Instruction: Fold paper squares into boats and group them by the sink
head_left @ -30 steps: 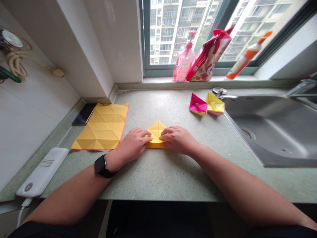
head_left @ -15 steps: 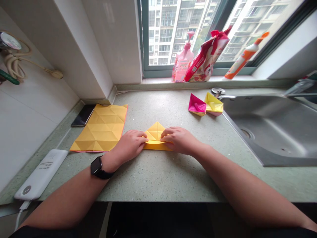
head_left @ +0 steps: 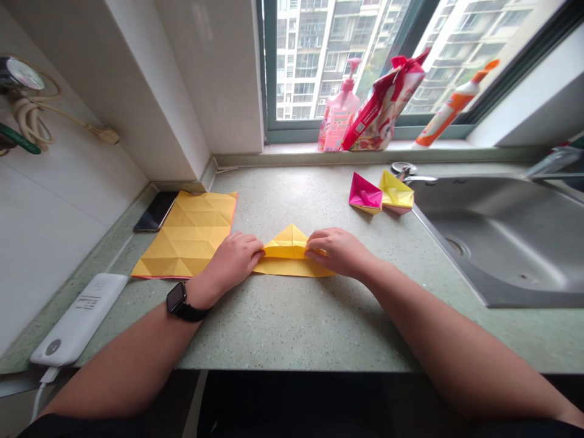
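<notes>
A folded yellow-orange paper (head_left: 292, 265) lies on the speckled countertop, its peak pointing away from me and a band along its lower part lifted up. My left hand (head_left: 237, 255) pinches the left end of that band between thumb and fingers. At the right end, my right hand (head_left: 335, 250) grips the band the same way. Creased yellow sheets (head_left: 187, 234) with a pink underside lie left of my left hand. Beyond my right hand stand a magenta paper boat (head_left: 365, 193) and a yellow paper boat (head_left: 396, 192), side by side.
A steel sink (head_left: 502, 243) is set in the counter (head_left: 292, 328) at right. On the left lie a phone (head_left: 156, 211) and a white power bank (head_left: 79, 319) with a cable. A pump bottle (head_left: 338, 118), a red bag (head_left: 383, 103) and an orange-white bottle (head_left: 451, 109) line the windowsill.
Both hands have moved apart toward the paper's ends. The paper's band now stands raised, and the flat strip below it shows wider.
</notes>
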Demonstrator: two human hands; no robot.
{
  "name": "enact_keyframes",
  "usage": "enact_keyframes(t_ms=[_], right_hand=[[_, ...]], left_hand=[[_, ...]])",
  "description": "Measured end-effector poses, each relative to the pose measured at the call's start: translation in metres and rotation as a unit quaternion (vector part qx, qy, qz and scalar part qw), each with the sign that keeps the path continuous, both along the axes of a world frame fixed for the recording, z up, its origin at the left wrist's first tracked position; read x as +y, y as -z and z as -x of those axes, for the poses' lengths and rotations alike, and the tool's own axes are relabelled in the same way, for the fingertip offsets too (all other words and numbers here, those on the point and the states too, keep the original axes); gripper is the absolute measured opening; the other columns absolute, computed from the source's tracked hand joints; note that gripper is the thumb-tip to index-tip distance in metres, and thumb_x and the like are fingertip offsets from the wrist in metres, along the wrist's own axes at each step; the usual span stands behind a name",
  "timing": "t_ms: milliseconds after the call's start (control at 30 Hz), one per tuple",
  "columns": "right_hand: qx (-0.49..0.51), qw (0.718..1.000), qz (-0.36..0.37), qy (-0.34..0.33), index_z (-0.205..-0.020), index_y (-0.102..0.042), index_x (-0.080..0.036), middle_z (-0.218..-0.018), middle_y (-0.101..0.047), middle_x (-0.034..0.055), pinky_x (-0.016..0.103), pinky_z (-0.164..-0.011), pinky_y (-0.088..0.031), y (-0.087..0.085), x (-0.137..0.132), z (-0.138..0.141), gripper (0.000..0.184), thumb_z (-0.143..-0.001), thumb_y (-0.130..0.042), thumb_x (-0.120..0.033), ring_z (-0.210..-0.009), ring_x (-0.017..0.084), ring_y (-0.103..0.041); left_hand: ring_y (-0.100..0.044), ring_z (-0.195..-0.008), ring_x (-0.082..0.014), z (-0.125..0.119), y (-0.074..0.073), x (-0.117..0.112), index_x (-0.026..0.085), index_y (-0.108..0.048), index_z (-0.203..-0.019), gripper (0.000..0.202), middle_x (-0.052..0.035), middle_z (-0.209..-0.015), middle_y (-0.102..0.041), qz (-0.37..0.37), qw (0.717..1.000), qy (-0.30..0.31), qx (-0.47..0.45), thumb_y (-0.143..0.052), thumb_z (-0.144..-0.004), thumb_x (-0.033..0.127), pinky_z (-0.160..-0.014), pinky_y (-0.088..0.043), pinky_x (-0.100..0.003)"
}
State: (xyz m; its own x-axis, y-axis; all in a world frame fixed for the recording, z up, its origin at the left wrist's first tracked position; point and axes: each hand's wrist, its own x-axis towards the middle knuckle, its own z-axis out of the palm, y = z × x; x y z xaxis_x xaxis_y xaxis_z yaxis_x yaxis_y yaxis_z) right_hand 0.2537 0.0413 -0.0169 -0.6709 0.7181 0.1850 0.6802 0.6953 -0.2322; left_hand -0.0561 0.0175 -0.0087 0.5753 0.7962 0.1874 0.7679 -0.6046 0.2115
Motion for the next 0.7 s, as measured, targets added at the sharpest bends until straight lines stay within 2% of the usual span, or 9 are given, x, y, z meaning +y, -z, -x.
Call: enact_keyframes(t_ms=[100, 233, 400, 600, 700], right_hand=[[-0.008, 1.000, -0.002, 0.016, -0.099, -0.083, -0.027, -0.101, -0.082, 0.0031, 0.035, -0.082, -0.053, 0.002, 0.002, -0.002, 0.016, -0.102, -0.068, -0.024, -0.087, 0.020, -0.074], [-0.006, 0.999, -0.012, 0.042, -0.118, -0.082, -0.028, -0.108, -0.083, 0.0052, 0.036, -0.085, -0.055, 0.005, 0.004, -0.002, 0.022, -0.103, -0.066, -0.022, -0.093, 0.022, -0.075], [0.000, 0.998, -0.026, 0.064, -0.127, -0.080, -0.027, -0.113, -0.082, 0.0075, 0.037, -0.090, -0.055, 0.013, 0.007, 0.001, 0.030, -0.103, -0.064, -0.018, -0.102, 0.024, -0.075], [-0.005, 0.996, -0.038, 0.084, -0.125, -0.080, -0.025, -0.111, -0.081, 0.0087, 0.038, -0.090, -0.054, 0.021, 0.010, 0.005, 0.031, -0.103, -0.061, -0.016, -0.101, 0.025, -0.073], [-0.002, 0.995, -0.046, 0.088, -0.124, -0.081, -0.025, -0.110, -0.080, 0.0091, 0.039, -0.090, -0.053, 0.023, 0.011, 0.007, 0.033, -0.101, -0.061, -0.013, -0.099, 0.025, -0.071]], left_hand=[[-0.071, -0.096, -0.0254, 0.000, 0.006, 0.003, 0.020, -0.076, -0.104, 0.021, -0.0076, -0.103, -0.080, -0.008, 1.000, -0.015, -0.015, -0.056, -0.107, 0.019, -0.096, -0.054, -0.043], [-0.073, -0.101, -0.0266, -0.001, 0.009, 0.002, 0.018, -0.073, -0.126, 0.026, -0.0098, -0.112, -0.082, -0.036, 0.999, -0.037, -0.016, -0.053, -0.110, 0.021, -0.105, -0.053, -0.047], [-0.073, -0.104, -0.0291, -0.001, 0.010, 0.001, 0.017, -0.071, -0.128, 0.026, -0.0113, -0.112, -0.081, -0.035, 0.998, -0.053, 0.009, -0.055, -0.109, 0.024, -0.111, -0.051, -0.054], [-0.071, -0.108, -0.0307, -0.001, 0.014, 0.003, 0.018, -0.071, -0.130, 0.027, -0.0116, -0.114, -0.079, -0.049, 0.996, -0.070, 0.021, -0.059, -0.106, 0.022, -0.116, -0.048, -0.058], [-0.066, -0.119, -0.0323, -0.004, 0.013, 0.002, 0.020, -0.071, -0.134, 0.033, -0.0135, -0.125, -0.074, -0.085, 0.993, -0.074, 0.016, -0.060, -0.103, 0.017, -0.117, -0.048, -0.058]])
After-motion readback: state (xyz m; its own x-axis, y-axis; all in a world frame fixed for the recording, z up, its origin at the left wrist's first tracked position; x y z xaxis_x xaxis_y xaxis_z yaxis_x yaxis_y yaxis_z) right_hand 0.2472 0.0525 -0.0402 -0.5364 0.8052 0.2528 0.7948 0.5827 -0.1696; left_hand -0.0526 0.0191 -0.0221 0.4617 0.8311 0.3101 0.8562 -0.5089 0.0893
